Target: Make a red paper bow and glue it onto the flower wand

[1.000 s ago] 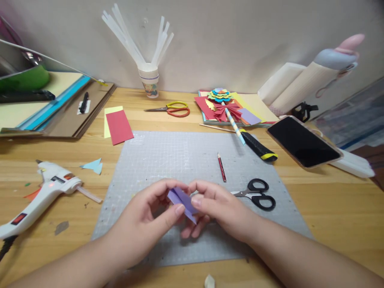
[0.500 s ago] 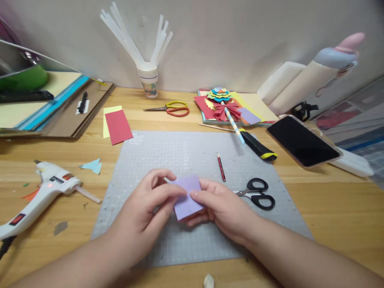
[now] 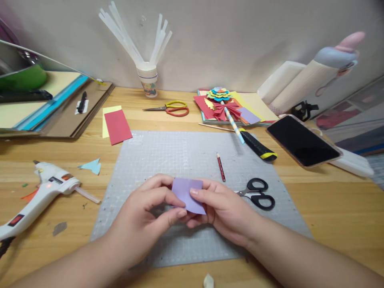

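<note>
A small purple piece of paper (image 3: 189,202) is held between both hands above the grey cutting mat (image 3: 156,154). My right hand (image 3: 223,204) pinches its right side, thumb on top and fingers underneath. At the lower left edge, my left hand (image 3: 150,216) grips the paper with bent fingers, its thumb close to the corner. Part of the paper's underside is hidden by the fingers. Just beyond my right hand lie black-handled scissors (image 3: 260,200), their blades partly covered by the hand, and a short red-and-black pencil (image 3: 221,167).
A white glue gun (image 3: 51,186) lies at left near light-blue paper scraps (image 3: 91,166). Red paper (image 3: 118,127), red-and-yellow-handled scissors (image 3: 177,109) and a paper cup (image 3: 149,82) of white sticks stand behind. At right are a paper flower (image 3: 220,96), a black-yellow cutter (image 3: 258,145) and a phone (image 3: 303,140).
The purple paper has turned slightly in my hands. My left thumb and index finger have shifted from its face down to the lower left edge. Other things stay put.
</note>
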`<state>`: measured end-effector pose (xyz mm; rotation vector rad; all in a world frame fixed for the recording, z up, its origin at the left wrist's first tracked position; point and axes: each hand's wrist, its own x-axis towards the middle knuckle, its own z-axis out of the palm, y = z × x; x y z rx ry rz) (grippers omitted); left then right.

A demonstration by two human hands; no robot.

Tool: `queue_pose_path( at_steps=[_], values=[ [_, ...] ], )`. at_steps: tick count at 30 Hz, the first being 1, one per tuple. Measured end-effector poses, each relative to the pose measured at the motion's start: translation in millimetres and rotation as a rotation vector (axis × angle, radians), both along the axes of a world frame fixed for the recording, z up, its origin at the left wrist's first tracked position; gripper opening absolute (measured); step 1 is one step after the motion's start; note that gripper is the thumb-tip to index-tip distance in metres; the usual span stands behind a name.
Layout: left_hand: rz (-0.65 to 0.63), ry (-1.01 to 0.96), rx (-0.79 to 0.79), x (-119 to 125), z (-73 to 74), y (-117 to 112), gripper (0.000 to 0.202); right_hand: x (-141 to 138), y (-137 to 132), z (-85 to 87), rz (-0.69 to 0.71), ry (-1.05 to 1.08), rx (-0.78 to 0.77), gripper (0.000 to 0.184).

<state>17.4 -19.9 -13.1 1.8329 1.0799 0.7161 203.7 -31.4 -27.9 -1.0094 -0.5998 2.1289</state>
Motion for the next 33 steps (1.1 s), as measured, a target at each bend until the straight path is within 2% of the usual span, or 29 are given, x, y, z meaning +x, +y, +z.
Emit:
queue_pose_path(
  at_steps=[4,7,9,16,23,29,33],
  values=[
    [0.147,-0.175,-0.185,1.7,-1.5,-2.6,0.015,-1.8,-2.8,2.7,0.064,-0.122,0.107,0.028],
    [0.191,-0.299,-0.341,3.4,-3.4,-3.0,0.019,-3.7,-7.1,3.7,0.075,-0.096,0.198,0.042],
    [0.22,-0.312,-0.362,4.4,-3.1,-3.2,0.02,-5.3,-9.8,4.0,0.078,-0.092,0.253,0.045],
    [0.248,-0.371,-0.393,8.5,0.2,-6.1,0.02,-9.1,-12.6,5.8,0.063,-0.212,0.248,0.023],
    [0.28,-0.417,-0.393,10.3,1.4,-7.3,0.024,-9.2,-12.4,5.4,0.053,-0.212,0.235,0.023],
    [0.318,-0.457,-0.526,11.6,3.6,-5.8,0.024,-9.0,-13.2,5.6,0.048,-0.23,0.257,0.023],
    [0.257,-0.382,-0.574,10.2,3.8,-4.0,0.016,-8.5,-12.4,5.4,0.04,-0.253,0.256,0.026]
  ],
)
